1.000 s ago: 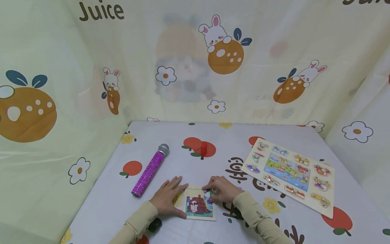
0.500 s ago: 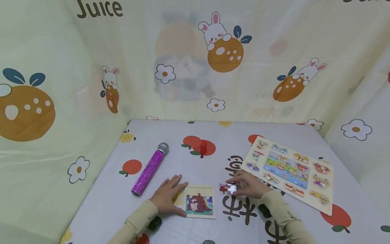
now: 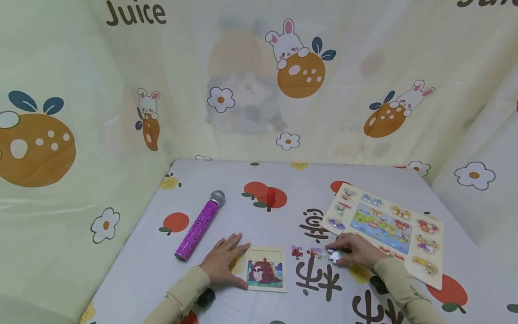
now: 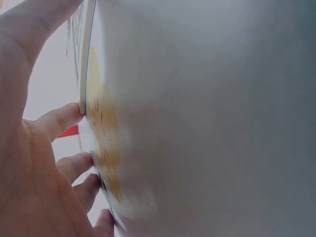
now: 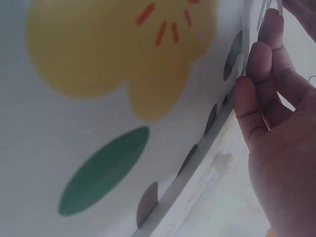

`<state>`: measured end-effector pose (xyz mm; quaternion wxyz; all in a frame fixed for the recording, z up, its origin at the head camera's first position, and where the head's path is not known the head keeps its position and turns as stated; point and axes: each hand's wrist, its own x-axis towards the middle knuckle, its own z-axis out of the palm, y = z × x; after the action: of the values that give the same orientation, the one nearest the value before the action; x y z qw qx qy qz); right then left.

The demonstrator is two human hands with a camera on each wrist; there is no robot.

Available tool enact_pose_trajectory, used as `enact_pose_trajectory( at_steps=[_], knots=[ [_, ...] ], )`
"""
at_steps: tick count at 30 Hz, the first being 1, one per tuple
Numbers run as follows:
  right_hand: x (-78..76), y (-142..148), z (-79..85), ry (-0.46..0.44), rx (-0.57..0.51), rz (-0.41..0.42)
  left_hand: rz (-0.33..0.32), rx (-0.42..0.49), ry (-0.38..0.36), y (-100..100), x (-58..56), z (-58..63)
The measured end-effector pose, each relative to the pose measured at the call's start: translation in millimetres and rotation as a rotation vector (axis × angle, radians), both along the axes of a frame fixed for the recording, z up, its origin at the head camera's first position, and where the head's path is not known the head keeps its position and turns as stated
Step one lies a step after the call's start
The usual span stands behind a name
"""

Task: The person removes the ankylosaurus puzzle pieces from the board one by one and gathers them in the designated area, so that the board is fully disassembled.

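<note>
A small square jigsaw puzzle tray (image 3: 265,253) lies in front of me in the head view, a bare strip at its top above a brown spiky animal picture (image 3: 265,273). My left hand (image 3: 223,263) rests flat with spread fingers at the tray's left edge; index fingertip and thumb meet its corners. In the left wrist view, a fingertip (image 4: 74,109) touches the tray's rim. To the right, my right hand (image 3: 358,250) pinches a pale jigsaw piece (image 3: 333,255) between thumb and fingers, low over the cloth. Two more jigsaw pieces, one reddish (image 3: 297,252) and one purplish (image 3: 314,253), lie beside it.
A wooden picture-peg board (image 3: 380,225) lies at the right, close behind my right hand. A purple glittery microphone (image 3: 200,226) lies at the left. One small red object (image 3: 270,197) stands farther back on the patterned tablecloth. Printed curtains surround the table.
My right hand has moved from the tray's upper right corner to the right, past the loose pieces, and now holds a pale piece at their right end. My left hand has stayed in place.
</note>
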<state>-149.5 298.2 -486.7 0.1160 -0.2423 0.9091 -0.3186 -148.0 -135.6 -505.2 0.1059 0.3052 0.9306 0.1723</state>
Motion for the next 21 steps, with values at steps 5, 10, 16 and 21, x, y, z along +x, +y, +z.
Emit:
enact_pose_trajectory(
  at_steps=[5,10,16,21],
  knots=[
    [1.8,1,-0.9,0.05,0.048,0.021,0.009,-0.01,-0.013,1,1.7,2.9],
    [2.7,2,-3.1,0.084,0.072,0.035,0.015,-0.024,-0.01,2,2.9,4.4],
    [2.9,1,-2.2,0.102,0.106,0.018,0.012,-0.019,-0.006,2,2.7,4.8],
    [8.2,-16,7.7,0.184,0.08,-0.001,0.005,-0.012,-0.009,1,2.2,6.4]
  ],
)
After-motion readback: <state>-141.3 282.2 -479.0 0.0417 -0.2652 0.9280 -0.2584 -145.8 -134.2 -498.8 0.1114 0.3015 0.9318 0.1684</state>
